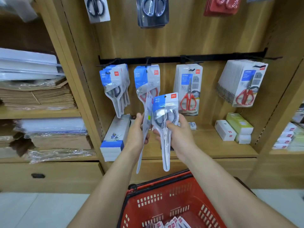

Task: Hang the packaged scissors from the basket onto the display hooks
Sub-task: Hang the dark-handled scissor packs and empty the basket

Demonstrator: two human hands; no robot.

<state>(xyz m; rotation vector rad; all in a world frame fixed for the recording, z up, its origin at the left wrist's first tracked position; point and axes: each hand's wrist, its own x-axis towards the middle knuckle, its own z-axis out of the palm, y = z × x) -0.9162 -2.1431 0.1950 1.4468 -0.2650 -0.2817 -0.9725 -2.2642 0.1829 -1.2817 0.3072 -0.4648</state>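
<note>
Head view: judged mid-task, with two packs in hand and neither yet hung; both sit below the black rail (181, 59).
Right hand (179, 134): below the rail's middle; thumb across the front and fingers behind, clamped on the facing pack (165, 116).
Left hand (137, 130): below the rail's left half; fingers curled round the edge-on pack (147, 119), which nearly touches the facing pack.
Facing pack: blue-and-white card header with a small punched hole near its top. A clear glossy blister tapers to a long point, with dark grey loop handles inside.
Edge-on pack: thin and stiff-looking, seen from its side; I cannot tell the handle colour.
Grey-handled stack (115, 86): on the rail's leftmost hook. It has the same header and handle colour as the facing pack, so this is probably that pack's home.
Red-handled stack (147, 79): on the rail's second hook from the left.
Basket (164, 195): well below the rail, red slotted plastic, with spare packs (171, 223) at its bottom.
Next move: likely to raise the facing pack towards the rail's left end, line its hole up with the hook tip and slide it back. The hole is small and the film looks slippery, so a firm, level grip matters.
</note>
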